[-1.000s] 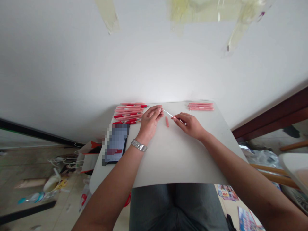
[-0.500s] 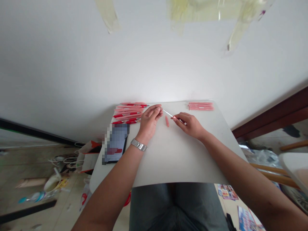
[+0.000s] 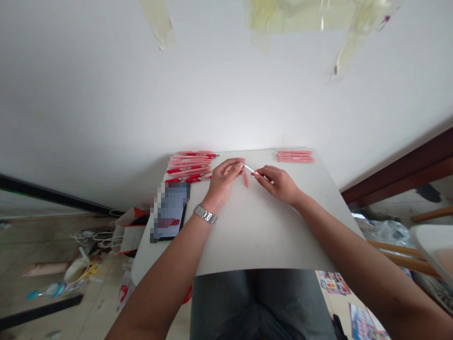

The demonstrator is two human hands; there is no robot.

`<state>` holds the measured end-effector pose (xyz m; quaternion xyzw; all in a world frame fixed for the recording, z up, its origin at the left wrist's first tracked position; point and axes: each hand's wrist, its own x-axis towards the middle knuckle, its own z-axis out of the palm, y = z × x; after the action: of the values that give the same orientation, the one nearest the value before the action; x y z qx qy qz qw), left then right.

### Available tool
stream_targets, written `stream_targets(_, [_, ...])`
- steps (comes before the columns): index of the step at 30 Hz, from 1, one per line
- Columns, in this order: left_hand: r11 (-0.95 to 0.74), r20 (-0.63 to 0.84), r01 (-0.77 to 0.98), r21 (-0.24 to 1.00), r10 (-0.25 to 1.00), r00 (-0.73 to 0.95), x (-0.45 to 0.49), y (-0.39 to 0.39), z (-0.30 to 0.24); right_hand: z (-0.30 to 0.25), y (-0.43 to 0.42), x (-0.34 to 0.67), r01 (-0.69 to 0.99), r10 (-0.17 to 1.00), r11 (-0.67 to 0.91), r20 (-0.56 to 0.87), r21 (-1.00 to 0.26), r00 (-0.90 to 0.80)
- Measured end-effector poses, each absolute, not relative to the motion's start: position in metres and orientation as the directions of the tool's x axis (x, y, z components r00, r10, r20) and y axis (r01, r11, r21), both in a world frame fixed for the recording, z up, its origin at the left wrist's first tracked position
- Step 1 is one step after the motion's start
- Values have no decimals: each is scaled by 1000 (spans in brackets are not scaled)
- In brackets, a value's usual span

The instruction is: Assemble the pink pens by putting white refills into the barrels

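My left hand [image 3: 227, 179] pinches the upper left end of a thin white pen refill [image 3: 249, 168] between thumb and fingers. The refill slants down to the right into the fingertips of my right hand [image 3: 278, 182]. That hand is closed on a pink pen barrel [image 3: 255, 173], of which only a small bit shows; the rest is hidden by the fingers. Just below the refill, between both hands, a short pink pen piece [image 3: 246, 180] lies on the white table [image 3: 262, 231].
Pink and red pens [image 3: 189, 163] lie piled at the back left of the table. Several pink pens [image 3: 296, 156] form a neat row at the back right. A tablet or phone [image 3: 171, 210], partly blurred out, lies by the left edge. Behind the table stands a white wall [image 3: 226, 94].
My left hand has moved right and slightly down, closer to my right hand. Less of the white refill shows between them. My right hand has stayed in place.
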<state>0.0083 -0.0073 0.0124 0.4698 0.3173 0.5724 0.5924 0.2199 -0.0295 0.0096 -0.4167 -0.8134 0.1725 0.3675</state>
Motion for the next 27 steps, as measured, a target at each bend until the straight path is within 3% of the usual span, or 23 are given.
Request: stream_targets(27, [-113, 201, -348, 931, 952, 230, 9, -8, 11, 9, -33, 218, 518, 788, 616, 485, -594, -381])
